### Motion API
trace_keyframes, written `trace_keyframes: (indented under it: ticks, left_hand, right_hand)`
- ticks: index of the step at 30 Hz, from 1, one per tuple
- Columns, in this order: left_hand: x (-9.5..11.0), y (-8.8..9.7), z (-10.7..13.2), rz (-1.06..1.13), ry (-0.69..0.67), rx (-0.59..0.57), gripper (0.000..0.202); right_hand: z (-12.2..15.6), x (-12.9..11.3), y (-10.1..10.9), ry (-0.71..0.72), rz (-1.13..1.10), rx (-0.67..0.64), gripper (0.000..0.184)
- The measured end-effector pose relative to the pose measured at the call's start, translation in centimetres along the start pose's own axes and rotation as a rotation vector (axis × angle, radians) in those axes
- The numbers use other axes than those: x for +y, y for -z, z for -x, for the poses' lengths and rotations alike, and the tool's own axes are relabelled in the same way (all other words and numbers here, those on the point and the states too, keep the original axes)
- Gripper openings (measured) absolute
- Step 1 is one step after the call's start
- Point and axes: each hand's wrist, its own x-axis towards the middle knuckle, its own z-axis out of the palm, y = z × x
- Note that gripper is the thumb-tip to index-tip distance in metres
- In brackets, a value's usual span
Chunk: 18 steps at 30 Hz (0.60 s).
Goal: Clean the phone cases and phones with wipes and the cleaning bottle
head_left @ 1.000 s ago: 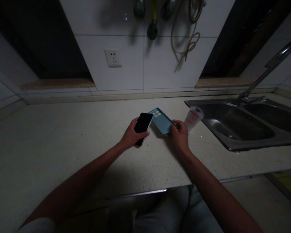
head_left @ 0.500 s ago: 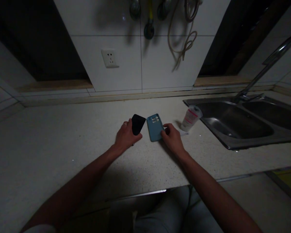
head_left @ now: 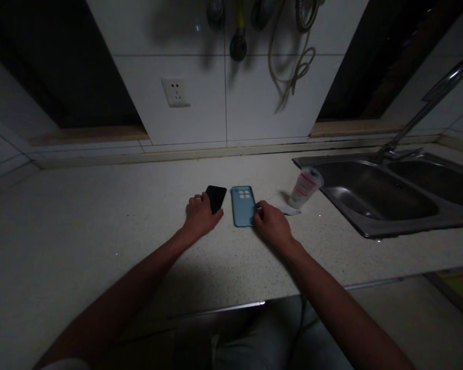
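A black smartphone lies low at the counter, tilted a little to the right, with its near left part under my left hand. The fingers and thumb of that hand close round its sides. Just to the right is a blue phone case with camera cutouts at its far end, its inside facing up. My right hand grips the case's right edge between thumb and curled fingers. A narrow gap separates phone and case.
Right of my right hand stands a clear plastic cup with pink print. A flat white piece lies at its foot. Farther right are a steel double sink and a faucet. A socket is on the tiled wall.
The phone has come down and slightly left, nearer the counter. The case has been lowered and turned straighter, lying flatter on the counter. Both hands keep their hold.
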Motion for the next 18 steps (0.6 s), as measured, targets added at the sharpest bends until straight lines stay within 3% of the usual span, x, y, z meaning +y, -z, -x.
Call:
trace_keyframes:
  ticks: [18]
  left_hand:
    - [0.56,0.15,0.89,-0.106,-0.005,0.003,0.072]
  right_hand:
    - [0.03,-0.26,0.37,0.002,0.024,-0.059,0.026]
